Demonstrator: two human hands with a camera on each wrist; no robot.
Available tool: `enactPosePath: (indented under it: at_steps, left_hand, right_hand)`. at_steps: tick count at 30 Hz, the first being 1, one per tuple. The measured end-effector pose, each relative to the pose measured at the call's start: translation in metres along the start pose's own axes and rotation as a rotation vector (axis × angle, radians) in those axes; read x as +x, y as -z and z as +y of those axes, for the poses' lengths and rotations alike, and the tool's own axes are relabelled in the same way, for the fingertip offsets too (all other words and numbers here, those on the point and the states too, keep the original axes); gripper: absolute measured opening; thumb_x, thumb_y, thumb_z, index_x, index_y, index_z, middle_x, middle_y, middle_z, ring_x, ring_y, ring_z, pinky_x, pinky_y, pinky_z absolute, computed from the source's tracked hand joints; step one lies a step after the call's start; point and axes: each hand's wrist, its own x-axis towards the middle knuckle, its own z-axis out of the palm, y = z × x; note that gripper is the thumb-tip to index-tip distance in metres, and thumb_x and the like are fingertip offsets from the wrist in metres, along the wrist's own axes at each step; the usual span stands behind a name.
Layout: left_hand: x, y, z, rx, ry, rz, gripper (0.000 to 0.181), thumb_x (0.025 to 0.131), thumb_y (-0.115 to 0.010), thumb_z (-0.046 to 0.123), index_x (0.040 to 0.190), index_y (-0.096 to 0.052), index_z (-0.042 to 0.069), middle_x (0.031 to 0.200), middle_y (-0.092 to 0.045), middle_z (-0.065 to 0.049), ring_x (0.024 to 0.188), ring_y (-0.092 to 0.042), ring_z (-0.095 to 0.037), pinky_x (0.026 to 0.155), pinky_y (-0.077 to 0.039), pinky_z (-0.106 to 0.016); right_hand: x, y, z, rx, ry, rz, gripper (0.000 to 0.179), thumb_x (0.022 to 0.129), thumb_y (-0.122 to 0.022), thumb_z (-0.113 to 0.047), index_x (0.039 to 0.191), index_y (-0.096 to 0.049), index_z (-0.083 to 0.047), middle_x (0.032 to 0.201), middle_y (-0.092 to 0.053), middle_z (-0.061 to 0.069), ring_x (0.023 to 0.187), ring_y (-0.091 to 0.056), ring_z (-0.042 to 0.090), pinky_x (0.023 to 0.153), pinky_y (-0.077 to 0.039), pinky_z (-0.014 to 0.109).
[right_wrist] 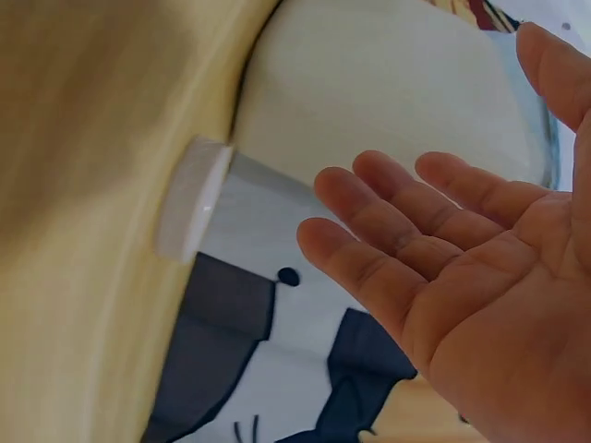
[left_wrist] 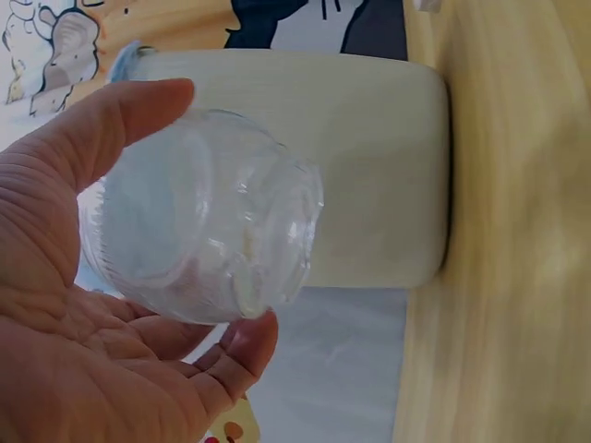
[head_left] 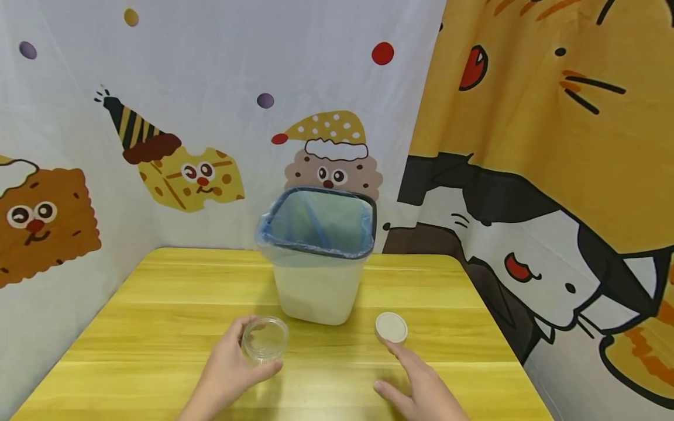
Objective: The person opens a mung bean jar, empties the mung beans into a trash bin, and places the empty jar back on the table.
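My left hand [head_left: 230, 361] grips a clear, see-through jar [head_left: 265, 339] above the table, thumb on one side and fingers on the other. In the left wrist view the jar [left_wrist: 208, 217] looks empty, its wider mouthlike rim and base hard to tell apart. A round white lid [head_left: 391, 328] lies flat on the table. Just on the near side of it is my right hand [head_left: 421, 383], holding nothing. The right wrist view shows its fingers [right_wrist: 369, 268] extended and apart from the lid [right_wrist: 194, 198].
A whitish bin [head_left: 318, 286] with a blue plastic liner [head_left: 268, 234] and dark rim stands on the yellow wood-grain table [head_left: 174, 304], beyond both hands. Behind the table hang a white printed curtain [head_left: 210, 70] and an orange cartoon one [head_left: 526, 134].
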Motion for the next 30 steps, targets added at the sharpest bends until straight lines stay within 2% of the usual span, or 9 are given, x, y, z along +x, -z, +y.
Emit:
enactPosePath:
  at_steps: [4, 10, 22, 30]
  left_hand:
    - [-0.003, -0.002, -0.005, 0.048, 0.016, 0.005, 0.094, 0.07, -0.102, 0.034, 0.145, -0.053, 0.004, 0.14, -0.067, -0.012, 0.119, -0.069, -0.029, 0.086, -0.065, -0.039]
    - [-0.003, -0.001, -0.006, 0.103, 0.011, 0.03, 0.097, 0.07, -0.101, 0.033, 0.145, -0.05, -0.001, 0.14, -0.066, -0.02, 0.12, -0.068, -0.036, 0.087, -0.065, -0.046]
    - [0.0, -0.003, -0.01, 0.204, 0.013, 0.108, 0.097, 0.069, -0.101, 0.029, 0.143, -0.049, -0.006, 0.128, -0.069, -0.026, 0.113, -0.069, -0.04, 0.091, -0.063, -0.059]
    - [0.011, -0.007, -0.013, 0.214, 0.017, 0.135, 0.094, 0.069, -0.1, 0.029, 0.14, -0.051, -0.008, 0.127, -0.069, -0.028, 0.111, -0.07, -0.041, 0.09, -0.063, -0.057]
  right_hand:
    - [-0.006, -0.004, 0.006, 0.008, -0.022, 0.03, 0.089, 0.091, -0.076, -0.064, 0.156, -0.052, -0.009, 0.154, -0.061, 0.013, 0.134, -0.064, 0.037, 0.105, -0.056, 0.06]
    - [-0.007, -0.007, 0.007, 0.003, -0.027, 0.087, 0.088, 0.09, -0.076, -0.065, 0.155, -0.054, -0.009, 0.152, -0.063, 0.012, 0.132, -0.066, 0.036, 0.105, -0.057, 0.059]
    - [-0.008, -0.012, 0.014, -0.013, -0.05, 0.086, 0.092, 0.09, -0.078, -0.062, 0.157, -0.051, -0.005, 0.155, -0.058, 0.021, 0.139, -0.059, 0.046, 0.109, -0.052, 0.066]
    - [-0.008, -0.011, 0.016, -0.027, -0.066, 0.088, 0.092, 0.09, -0.079, -0.062, 0.158, -0.05, -0.006, 0.155, -0.057, 0.021, 0.14, -0.058, 0.046, 0.109, -0.052, 0.065]
